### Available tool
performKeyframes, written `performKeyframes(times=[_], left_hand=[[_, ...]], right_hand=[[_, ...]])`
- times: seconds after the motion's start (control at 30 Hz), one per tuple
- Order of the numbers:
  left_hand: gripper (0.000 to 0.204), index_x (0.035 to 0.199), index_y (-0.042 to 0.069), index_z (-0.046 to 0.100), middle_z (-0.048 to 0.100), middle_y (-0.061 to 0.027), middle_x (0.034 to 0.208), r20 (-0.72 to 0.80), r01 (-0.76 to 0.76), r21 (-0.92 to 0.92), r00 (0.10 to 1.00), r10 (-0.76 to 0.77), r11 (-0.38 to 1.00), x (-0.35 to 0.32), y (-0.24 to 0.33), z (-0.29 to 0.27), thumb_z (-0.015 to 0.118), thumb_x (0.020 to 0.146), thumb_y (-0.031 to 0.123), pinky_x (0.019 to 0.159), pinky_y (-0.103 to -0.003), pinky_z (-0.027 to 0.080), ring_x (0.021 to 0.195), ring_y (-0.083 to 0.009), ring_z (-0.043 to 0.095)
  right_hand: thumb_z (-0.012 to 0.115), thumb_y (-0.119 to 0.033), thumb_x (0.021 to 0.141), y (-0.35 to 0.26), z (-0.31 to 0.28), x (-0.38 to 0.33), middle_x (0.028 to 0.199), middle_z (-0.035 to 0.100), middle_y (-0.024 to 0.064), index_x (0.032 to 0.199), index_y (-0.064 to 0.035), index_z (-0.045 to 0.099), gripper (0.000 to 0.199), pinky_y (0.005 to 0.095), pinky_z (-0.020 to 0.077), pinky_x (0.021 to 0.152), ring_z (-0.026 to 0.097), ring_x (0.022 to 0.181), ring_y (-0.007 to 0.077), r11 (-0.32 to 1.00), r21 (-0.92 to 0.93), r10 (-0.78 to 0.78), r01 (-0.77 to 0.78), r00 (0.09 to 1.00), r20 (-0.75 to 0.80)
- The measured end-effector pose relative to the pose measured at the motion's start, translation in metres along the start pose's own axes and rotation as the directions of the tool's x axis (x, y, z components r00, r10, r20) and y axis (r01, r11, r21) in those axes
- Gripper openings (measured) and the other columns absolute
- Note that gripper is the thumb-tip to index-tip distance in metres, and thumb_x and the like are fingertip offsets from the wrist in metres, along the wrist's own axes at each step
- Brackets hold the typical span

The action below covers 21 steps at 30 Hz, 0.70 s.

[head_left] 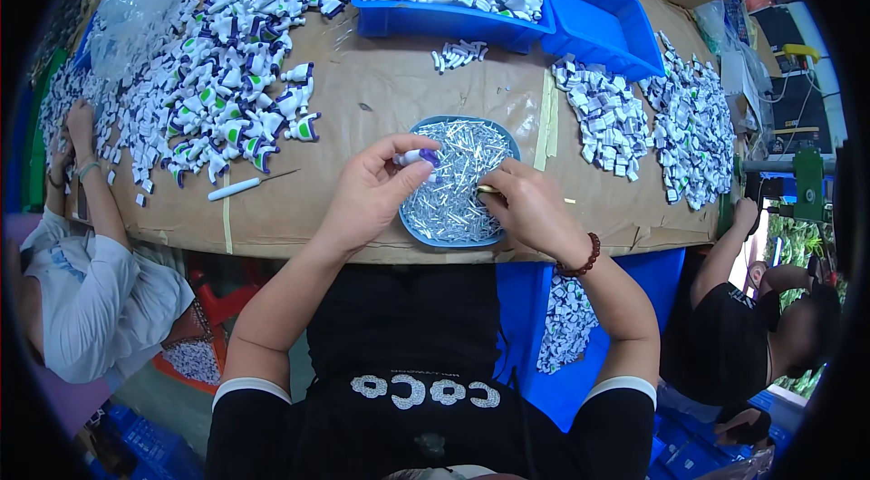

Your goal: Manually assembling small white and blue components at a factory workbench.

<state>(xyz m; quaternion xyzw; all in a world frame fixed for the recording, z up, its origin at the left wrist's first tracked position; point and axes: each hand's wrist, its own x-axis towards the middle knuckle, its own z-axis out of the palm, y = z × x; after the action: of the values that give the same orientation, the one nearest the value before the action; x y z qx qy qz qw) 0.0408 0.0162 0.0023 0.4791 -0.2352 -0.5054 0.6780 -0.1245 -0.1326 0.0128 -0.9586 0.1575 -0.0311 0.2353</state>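
Note:
My left hand [367,190] is closed in a pinch on a small white and purple plastic part [417,156]. It is over the left rim of a blue bowl [419,231] filled with small shiny metal pins [458,208]. Above the bowl's right side, my right hand [536,213] is closed too, thumb and fingers pressed together. Something thin and yellowish shows at its fingertips, too small to make out.
Heaps of white, purple and green toy parts [240,86] cover the table's left. A white-handled awl [237,189] lies nearer. Behind are a full blue bin [453,16] and another blue bin [598,9]; more white parts [607,117] lie right. People sit at both sides.

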Motion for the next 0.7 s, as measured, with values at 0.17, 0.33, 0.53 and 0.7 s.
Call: performKeyframes(times=[0.17,0.33,0.53,0.7], left_hand=[[0.024,0.110,0.001,0.056,0.055,0.0004,0.092,0.040,-0.030,0.113,0.999,0.026,0.993,-0.001,-0.003,0.008,0.057,0.087,0.006,0.076,-0.019,0.042,0.084,-0.0042,0.050],[0.024,0.110,0.000,0.055,0.056,-0.0009,0.094,0.025,-0.030,0.077,0.999,0.028,0.997,-0.003,-0.004,0.006,0.057,0.087,0.006,0.076,-0.019,0.042,0.085,-0.0048,0.050],[0.022,0.107,0.001,0.054,0.056,-0.0022,0.094,0.045,-0.039,0.019,0.998,0.038,0.999,0.003,-0.014,0.006,0.058,0.087,0.007,0.075,-0.020,0.045,0.084,-0.0058,0.053],[0.023,0.105,0.000,0.054,0.056,-0.0027,0.092,0.008,0.057,-0.100,0.998,-0.056,0.993,0.007,-0.011,0.018,0.061,0.086,0.010,0.068,-0.020,0.045,0.077,-0.0062,0.052]], right_hand=[[0.060,-0.011,0.072,-0.003,0.006,0.003,0.074,0.057,0.0117,0.079,-0.0037,0.062,0.011,0.0409,0.0479,0.061,0.058,0.071,0.0307,0.998,-0.063,0.019,-0.020,1.000,-0.022],[0.062,-0.010,0.073,-0.002,-0.001,0.000,0.074,0.058,0.0124,0.079,-0.0039,0.062,0.009,0.0399,0.0471,0.059,0.058,0.068,0.0304,0.995,0.101,0.008,0.000,0.997,-0.078],[0.062,-0.005,0.078,-0.005,-0.008,-0.002,0.076,0.063,0.0095,0.085,-0.0011,0.062,0.008,0.0287,0.0459,0.057,0.058,0.065,0.0183,0.848,0.507,0.208,-0.153,0.977,-0.052],[0.063,-0.004,0.079,-0.010,-0.009,-0.006,0.072,0.062,0.0034,0.086,-0.0003,0.064,0.007,0.0215,0.0422,0.054,0.052,0.060,0.0057,0.730,0.669,0.234,-0.135,0.970,-0.060]])
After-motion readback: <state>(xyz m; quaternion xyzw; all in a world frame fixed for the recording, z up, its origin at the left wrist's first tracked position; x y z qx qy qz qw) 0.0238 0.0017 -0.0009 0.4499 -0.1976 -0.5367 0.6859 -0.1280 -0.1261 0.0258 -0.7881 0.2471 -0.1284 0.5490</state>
